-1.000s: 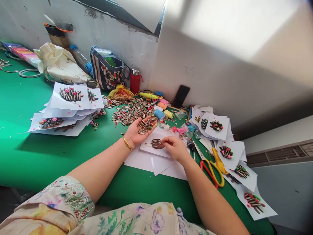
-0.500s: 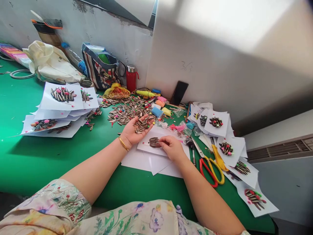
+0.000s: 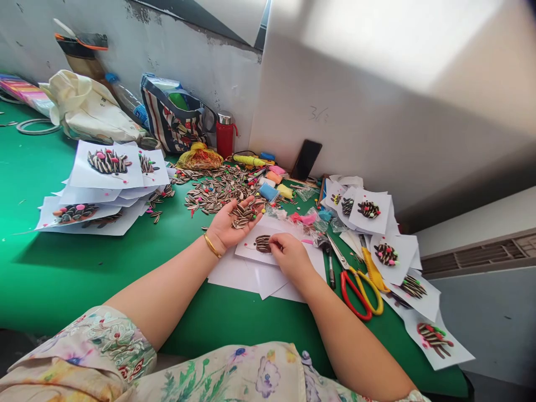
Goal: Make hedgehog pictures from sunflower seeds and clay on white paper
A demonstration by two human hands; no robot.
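My left hand (image 3: 228,226) is palm up and cupped, holding a heap of striped sunflower seeds (image 3: 243,215). Under my right hand (image 3: 292,255) lies a white card (image 3: 274,226) with a hedgehog figure (image 3: 263,244) made of sunflower seeds in a dark base, small round dots at its left end. The thumb and forefinger of my right hand are pinched together at the figure's right end, on what looks like a sunflower seed mostly hidden by the fingertips. More white sheets (image 3: 234,276) lie beneath the card.
Loose sunflower seeds (image 3: 218,187) spread behind my left hand, near coloured clay packs (image 3: 268,192). Scissors (image 3: 355,290), a yellow cutter (image 3: 374,269) and a pen (image 3: 331,268) lie on the right. Finished cards stand in piles at left (image 3: 79,184) and right (image 3: 383,215). A red flask (image 3: 225,137) stands behind.
My right hand has shifted very slightly left along the hedgehog figure, its fingers still pinched. My left hand stays in place with the seeds.
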